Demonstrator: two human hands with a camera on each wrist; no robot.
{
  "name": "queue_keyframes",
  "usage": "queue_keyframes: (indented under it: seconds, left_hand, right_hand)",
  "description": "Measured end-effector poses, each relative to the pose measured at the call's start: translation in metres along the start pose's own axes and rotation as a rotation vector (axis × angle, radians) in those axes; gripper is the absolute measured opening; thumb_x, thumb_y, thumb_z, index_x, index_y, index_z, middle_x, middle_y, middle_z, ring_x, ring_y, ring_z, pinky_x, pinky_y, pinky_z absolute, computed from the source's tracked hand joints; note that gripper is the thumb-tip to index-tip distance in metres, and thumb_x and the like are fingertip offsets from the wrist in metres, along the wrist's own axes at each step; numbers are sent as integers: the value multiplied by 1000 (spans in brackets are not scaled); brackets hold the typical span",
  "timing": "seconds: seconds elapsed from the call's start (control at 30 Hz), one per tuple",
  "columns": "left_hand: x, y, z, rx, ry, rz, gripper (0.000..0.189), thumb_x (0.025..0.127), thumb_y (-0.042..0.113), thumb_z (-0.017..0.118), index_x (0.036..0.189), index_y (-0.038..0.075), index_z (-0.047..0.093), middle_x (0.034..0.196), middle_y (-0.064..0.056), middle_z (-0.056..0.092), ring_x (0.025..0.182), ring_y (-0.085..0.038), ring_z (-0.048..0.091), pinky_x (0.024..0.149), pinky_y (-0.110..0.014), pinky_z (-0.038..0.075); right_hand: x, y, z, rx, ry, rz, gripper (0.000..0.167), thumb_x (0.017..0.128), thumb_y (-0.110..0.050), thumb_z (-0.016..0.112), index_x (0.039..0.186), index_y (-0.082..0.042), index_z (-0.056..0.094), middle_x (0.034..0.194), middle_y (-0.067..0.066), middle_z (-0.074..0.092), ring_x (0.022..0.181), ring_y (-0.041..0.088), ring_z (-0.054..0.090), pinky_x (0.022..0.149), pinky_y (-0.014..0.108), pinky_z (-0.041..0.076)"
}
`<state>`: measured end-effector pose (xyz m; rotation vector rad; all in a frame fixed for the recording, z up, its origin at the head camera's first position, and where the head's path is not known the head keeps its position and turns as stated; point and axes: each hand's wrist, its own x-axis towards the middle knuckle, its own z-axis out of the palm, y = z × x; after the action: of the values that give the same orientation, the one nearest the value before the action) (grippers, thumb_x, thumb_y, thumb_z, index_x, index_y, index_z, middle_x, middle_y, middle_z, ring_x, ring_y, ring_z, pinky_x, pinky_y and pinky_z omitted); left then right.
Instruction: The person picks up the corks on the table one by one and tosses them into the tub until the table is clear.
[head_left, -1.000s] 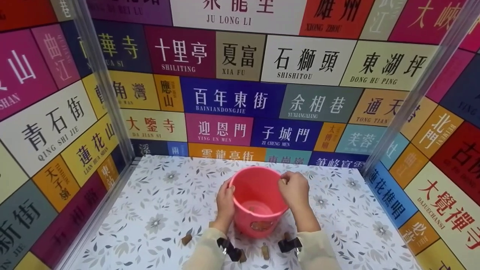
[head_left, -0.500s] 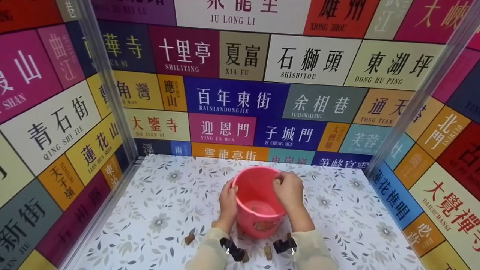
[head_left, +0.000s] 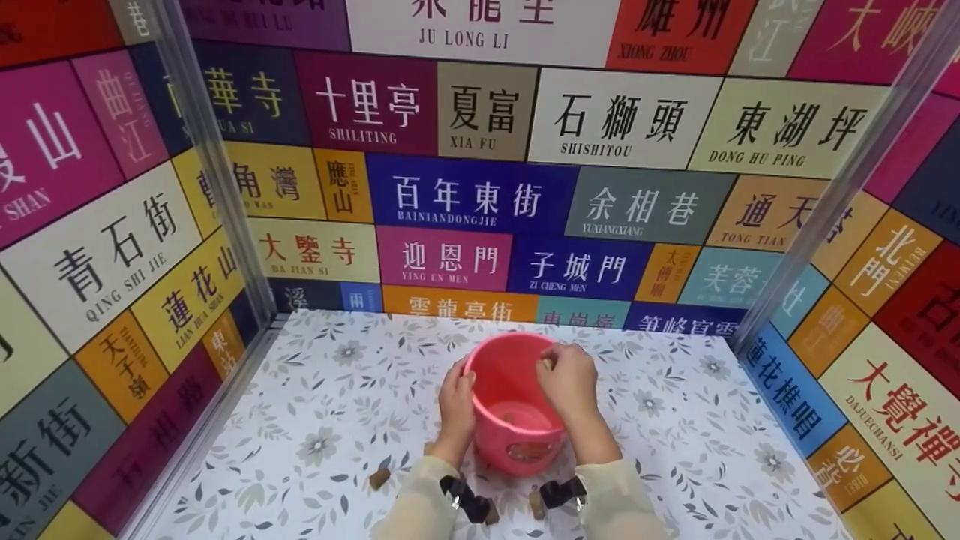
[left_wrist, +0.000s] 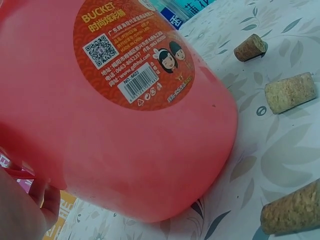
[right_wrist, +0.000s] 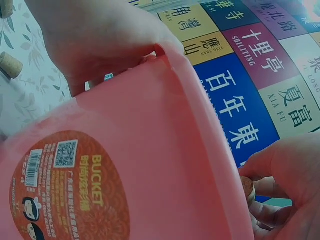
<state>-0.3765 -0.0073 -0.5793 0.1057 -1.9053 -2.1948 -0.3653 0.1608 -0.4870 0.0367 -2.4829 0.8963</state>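
Note:
A pink plastic bucket (head_left: 517,442) stands on the table, its mouth tilted toward the camera. My left hand (head_left: 455,401) grips its left side, thumb over the rim and fingers along the outer wall. Over the right part of the mouth, my right hand (head_left: 574,382) pinches a cork (right_wrist: 247,190) between thumb and fingers. Down on the bucket's floor a small brownish piece (head_left: 509,417) shows. The left wrist view has the bucket's round red label (left_wrist: 135,55) facing it, with the left fingers (left_wrist: 50,205) at the lower left corner.
Loose corks lie on the patterned tabletop: one cork (head_left: 379,478) left of the left sleeve, another cork (head_left: 535,505) between the wrists, and one cork (head_left: 492,513) by the left wrist strap. Panels with printed signs (head_left: 472,199) enclose the table at back and sides.
My right hand, with the cork pinched in it, has moved left from the bucket's right rim to over its mouth. The left hand keeps its grip on the bucket.

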Motion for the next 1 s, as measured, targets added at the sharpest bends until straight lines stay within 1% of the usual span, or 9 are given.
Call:
queue_keyframes:
  seconds: [0.17, 0.4, 0.6, 0.7, 0.8, 0.83, 1.0]
  left_hand:
    - [-2, 2, 2, -1, 4, 12, 45, 108, 17, 44, 148, 7, 61, 153, -14, 62, 143, -33, 57, 122, -50, 46]
    - [0, 0, 1, 0, 10, 16, 45, 108, 16, 44, 148, 7, 61, 152, -14, 62, 143, -33, 58, 121, -49, 46]
    - [1, -2, 0, 6, 17, 40, 43, 108, 14, 45, 146, 4, 62, 149, -16, 64, 139, -34, 60, 120, -50, 48]
    - [1, -2, 1, 10, 17, 28, 44, 108, 16, 44, 147, 5, 61, 150, -16, 64, 140, -34, 60, 120, -50, 48]
    - [0, -1, 1, 6, 12, -6, 45, 108, 18, 44, 148, 8, 61, 152, -13, 63, 141, -31, 59, 120, -48, 48]
    - [0, -1, 1, 7, 10, -7, 45, 108, 18, 44, 148, 8, 61, 152, -13, 63, 142, -31, 59, 120, -48, 48]
    - [1, -1, 2, 11, 22, 21, 44, 108, 15, 46, 147, 4, 60, 150, -16, 63, 140, -34, 60, 119, -49, 48]
  right_hand:
    - [-1, -2, 2, -11, 4, -13, 13, 85, -6, 70, 90, 0, 80, 87, 17, 75, 88, 38, 71, 82, 54, 59]
    - [0, -4, 2, -2, -51, 33, 13, 87, -11, 71, 92, -4, 80, 90, 13, 75, 90, 32, 70, 81, 50, 58]
    - [1, -5, 1, 9, -50, 27, 16, 87, -9, 66, 90, -4, 81, 87, 12, 76, 87, 32, 71, 79, 49, 58]
    - [0, -4, 1, 15, -54, 34, 16, 87, -10, 67, 90, -5, 81, 88, 12, 76, 88, 31, 71, 82, 49, 59]
    - [-1, -4, 0, 17, -58, 43, 14, 88, -10, 69, 91, -5, 81, 89, 12, 76, 90, 32, 71, 85, 50, 60]
    - [-2, -4, 0, 18, -62, 49, 13, 88, -10, 70, 92, -5, 81, 90, 13, 76, 91, 32, 71, 87, 50, 60]
    - [-2, -3, -1, 27, -68, 58, 12, 88, -11, 74, 95, -4, 80, 96, 16, 77, 97, 34, 73, 93, 51, 60]
